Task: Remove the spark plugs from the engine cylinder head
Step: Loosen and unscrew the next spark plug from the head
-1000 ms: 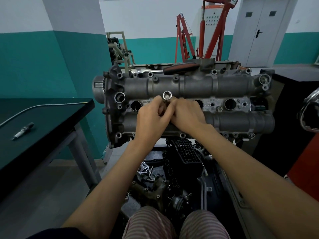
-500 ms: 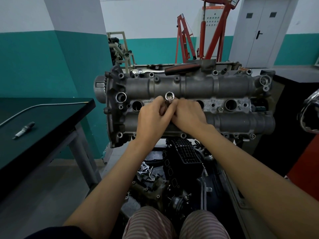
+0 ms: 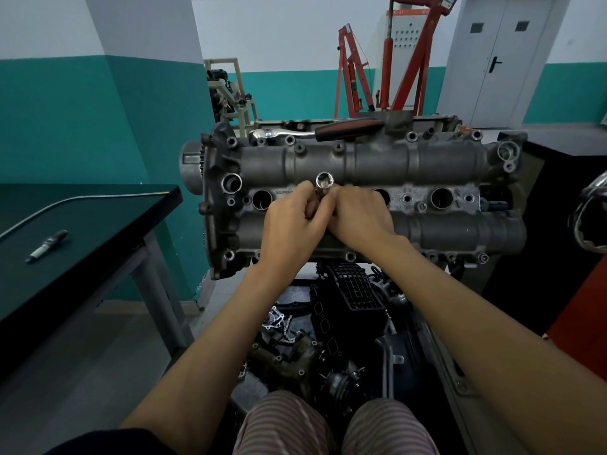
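The grey cylinder head lies across the middle of the view, with a row of round plug wells along its centre. A shiny socket stands up out of the second well from the left. My left hand and my right hand meet around the socket's shaft, fingers curled on it just below its open top. A ratchet with a black and red handle rests on the head's far edge. One spark plug lies on the dark table at the left.
A thin metal rod lies along the table's far side. Loose engine parts fill the space below the head, in front of my knees. A red engine crane stands at the back. A dark bench sits at the right.
Both hands stay on the socket with only a slight shift of the fingers. The socket's top sits a touch higher above my knuckles.
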